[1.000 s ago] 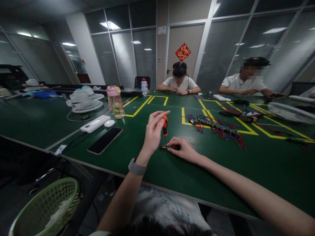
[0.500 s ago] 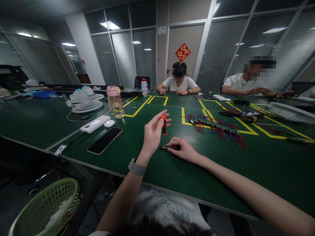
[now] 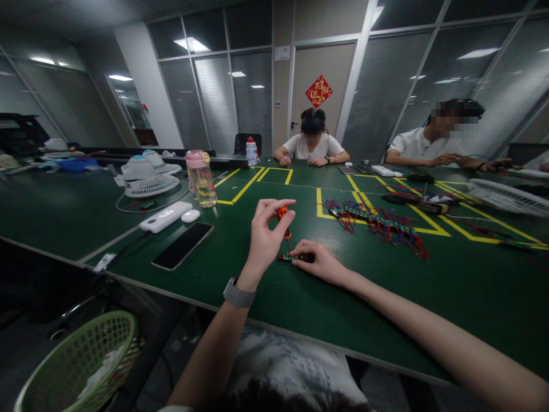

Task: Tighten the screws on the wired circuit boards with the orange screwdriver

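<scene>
Between the thumb and fingers of my left hand is an orange and black screwdriver, held upright. Its thin shaft points down onto a small green circuit board lying on the table. My right hand pinches the right end of that board and steadies it against the surface; its fingers cover part of the board. Red wire shows at the board's left end. Where exactly the tip meets the board is too small to make out.
A row of circuit boards with red and blue wires lies to the right. On the left are a phone, a white power bank, a pink-lidded bottle and a white fan. Two people sit across the table. A green basket stands below.
My left thumb and fingers have shifted around the screwdriver handle, with the thumb now farther right and the fingers curled over the top. My right hand and the board stay put.
</scene>
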`<state>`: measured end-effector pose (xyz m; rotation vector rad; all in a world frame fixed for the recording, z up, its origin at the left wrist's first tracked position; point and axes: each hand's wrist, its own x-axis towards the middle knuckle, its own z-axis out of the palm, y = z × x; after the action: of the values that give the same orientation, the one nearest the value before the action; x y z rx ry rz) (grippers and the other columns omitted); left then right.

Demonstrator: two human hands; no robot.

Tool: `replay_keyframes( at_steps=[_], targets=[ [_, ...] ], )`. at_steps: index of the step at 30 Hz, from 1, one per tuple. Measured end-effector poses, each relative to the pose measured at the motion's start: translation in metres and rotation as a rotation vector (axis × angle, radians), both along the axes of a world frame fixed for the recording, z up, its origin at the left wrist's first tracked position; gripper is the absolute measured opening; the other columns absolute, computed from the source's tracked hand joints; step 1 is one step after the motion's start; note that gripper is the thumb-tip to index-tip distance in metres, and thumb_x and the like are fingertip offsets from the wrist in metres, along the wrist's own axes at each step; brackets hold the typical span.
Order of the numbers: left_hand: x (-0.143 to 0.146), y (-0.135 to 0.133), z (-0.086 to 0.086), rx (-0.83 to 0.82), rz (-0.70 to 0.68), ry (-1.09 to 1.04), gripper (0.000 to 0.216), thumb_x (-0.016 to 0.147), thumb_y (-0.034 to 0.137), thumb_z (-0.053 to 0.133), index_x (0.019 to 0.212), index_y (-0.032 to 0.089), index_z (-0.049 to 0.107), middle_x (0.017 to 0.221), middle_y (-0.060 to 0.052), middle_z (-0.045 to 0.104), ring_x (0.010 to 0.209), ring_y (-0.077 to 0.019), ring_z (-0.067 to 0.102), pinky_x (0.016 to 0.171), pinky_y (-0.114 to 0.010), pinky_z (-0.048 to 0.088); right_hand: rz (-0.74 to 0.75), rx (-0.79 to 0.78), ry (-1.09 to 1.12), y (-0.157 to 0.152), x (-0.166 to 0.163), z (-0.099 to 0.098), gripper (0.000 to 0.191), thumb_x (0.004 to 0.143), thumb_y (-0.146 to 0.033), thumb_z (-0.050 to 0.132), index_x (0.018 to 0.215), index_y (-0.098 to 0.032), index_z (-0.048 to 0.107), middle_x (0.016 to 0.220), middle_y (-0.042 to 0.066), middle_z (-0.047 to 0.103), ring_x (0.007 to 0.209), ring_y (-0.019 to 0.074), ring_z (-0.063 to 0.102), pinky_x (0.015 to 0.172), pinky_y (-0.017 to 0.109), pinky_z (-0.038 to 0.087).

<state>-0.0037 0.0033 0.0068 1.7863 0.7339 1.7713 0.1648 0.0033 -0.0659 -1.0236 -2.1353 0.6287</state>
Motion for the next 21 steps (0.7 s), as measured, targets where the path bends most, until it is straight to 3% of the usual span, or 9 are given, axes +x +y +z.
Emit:
replay_keyframes(
  at_steps=[3,6,9,11,14,16,21],
  targets=[
    [-0.0003,-0.0001,0.0003,-0.009,-0.089,-0.008,0.026,0.091,0.027,0.051,0.112,0.023,0.066,0.120,-0.007,0.054,0.103,-0.0159,0.059,0.088,-0.029,0.052,-0.001,-0.001,-0.002,-0.0003,-0.0002,0.0007,0.017,0.080,-0.021,0.064,0.093,-0.016,0.074,0.085,0.006,0.064,0.071,0.0144,0.057,0.065,0.027,0.047],
    [0.0010,-0.0004,-0.0006,-0.067,-0.227,-0.049,0.032,0.093,0.028,0.048,0.122,0.023,0.060,0.115,-0.008,0.060,0.095,-0.0155,0.064,0.081,-0.029,0.055,-0.003,-0.001,-0.002,-0.0007,-0.0005,0.0014,0.017,0.080,-0.020,0.063,0.093,-0.016,0.073,0.085,0.006,0.064,0.071,0.0144,0.057,0.064,0.027,0.047],
    [0.0015,-0.0010,-0.0015,-0.021,-0.085,-0.021,0.027,0.088,0.028,0.057,0.113,0.022,0.065,0.102,-0.006,0.063,0.087,-0.0140,0.063,0.077,-0.026,0.055,-0.001,0.003,-0.004,-0.0013,-0.0010,0.0019,0.017,0.079,-0.018,0.063,0.092,-0.016,0.073,0.084,0.005,0.063,0.070,0.0142,0.057,0.064,0.027,0.047],
    [0.0012,-0.0014,-0.0014,0.023,-0.014,0.001,0.023,0.089,0.028,0.056,0.108,0.022,0.068,0.106,-0.006,0.062,0.095,-0.0155,0.062,0.081,-0.026,0.053,0.001,0.003,-0.004,-0.0016,-0.0011,0.0020,0.018,0.080,-0.018,0.062,0.093,-0.016,0.073,0.084,0.005,0.063,0.070,0.0141,0.057,0.063,0.026,0.046],
    [0.0013,-0.0017,-0.0009,-0.011,-0.137,-0.026,0.029,0.093,0.029,0.047,0.116,0.023,0.063,0.119,-0.008,0.060,0.103,-0.0176,0.062,0.085,-0.030,0.054,0.000,-0.004,-0.012,-0.0018,-0.0011,0.0019,0.019,0.080,-0.018,0.061,0.094,-0.015,0.073,0.084,0.006,0.062,0.070,0.0138,0.056,0.062,0.026,0.045],
    [0.0016,-0.0018,-0.0009,-0.061,-0.209,-0.054,0.032,0.093,0.029,0.048,0.121,0.022,0.060,0.117,-0.008,0.062,0.097,-0.0166,0.064,0.083,-0.031,0.056,0.002,-0.006,-0.017,-0.0017,-0.0010,0.0017,0.019,0.079,-0.018,0.061,0.094,-0.015,0.073,0.085,0.006,0.062,0.070,0.0138,0.056,0.062,0.026,0.045],
    [0.0011,-0.0023,0.0004,-0.019,-0.065,-0.014,0.024,0.085,0.027,0.062,0.107,0.021,0.068,0.105,-0.006,0.061,0.093,-0.0142,0.061,0.077,-0.023,0.054,0.003,-0.009,-0.002,-0.0013,-0.0008,0.0014,0.021,0.079,-0.017,0.061,0.098,-0.014,0.071,0.084,0.006,0.062,0.071,0.0142,0.057,0.066,0.027,0.047]
  ],
)
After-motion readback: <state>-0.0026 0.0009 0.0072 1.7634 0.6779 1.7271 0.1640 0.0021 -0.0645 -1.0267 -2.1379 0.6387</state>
